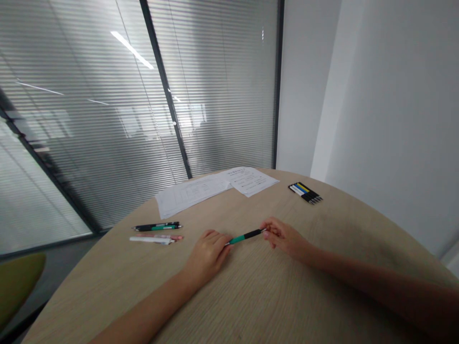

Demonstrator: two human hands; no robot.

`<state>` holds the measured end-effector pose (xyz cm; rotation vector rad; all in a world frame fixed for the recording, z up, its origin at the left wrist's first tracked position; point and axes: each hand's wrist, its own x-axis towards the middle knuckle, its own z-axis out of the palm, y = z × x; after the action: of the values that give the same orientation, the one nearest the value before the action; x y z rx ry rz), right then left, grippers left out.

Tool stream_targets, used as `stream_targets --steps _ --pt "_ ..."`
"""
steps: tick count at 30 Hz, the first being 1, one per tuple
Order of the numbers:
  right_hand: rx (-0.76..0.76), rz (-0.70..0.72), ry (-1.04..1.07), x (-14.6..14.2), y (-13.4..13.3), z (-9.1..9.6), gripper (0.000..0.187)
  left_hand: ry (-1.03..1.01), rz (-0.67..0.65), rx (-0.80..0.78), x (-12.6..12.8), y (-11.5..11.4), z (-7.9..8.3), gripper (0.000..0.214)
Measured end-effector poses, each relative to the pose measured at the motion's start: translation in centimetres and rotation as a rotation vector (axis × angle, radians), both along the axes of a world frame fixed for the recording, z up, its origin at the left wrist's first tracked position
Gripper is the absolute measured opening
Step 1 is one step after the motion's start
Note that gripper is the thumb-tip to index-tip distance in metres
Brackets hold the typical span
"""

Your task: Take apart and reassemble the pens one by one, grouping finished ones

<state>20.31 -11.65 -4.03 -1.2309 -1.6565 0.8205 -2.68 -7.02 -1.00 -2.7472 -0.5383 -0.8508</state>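
A green and black pen stretches between my two hands just above a round wooden table. My left hand rests on the tabletop and pinches the pen's green end with its fingertips. The black end is pinched by my right hand, its fingers curled together. To the left lie three loose pens: a black and green one, a pink one and a white one.
Printed paper sheets lie at the table's far edge. A neat row of several pens sits at the far right. Glass walls with blinds rise behind. A green chair stands at the lower left.
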Motion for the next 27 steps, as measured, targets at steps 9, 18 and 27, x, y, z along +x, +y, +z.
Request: stream_targets --steps 9,18,27 --pt "0.073 -0.082 -0.302 0.61 -0.34 0.58 0.031 0.012 -0.059 0.041 0.05 -0.15 0.14 0.021" --pt "0.027 0.005 0.018 -0.13 -0.26 0.23 0.016 0.002 -0.033 0.048 0.00 -0.04 0.04 0.019" --pt "0.022 -0.034 -0.161 0.32 -0.30 0.30 0.014 0.025 -0.033 0.040 -0.02 -0.08 0.05 0.021"
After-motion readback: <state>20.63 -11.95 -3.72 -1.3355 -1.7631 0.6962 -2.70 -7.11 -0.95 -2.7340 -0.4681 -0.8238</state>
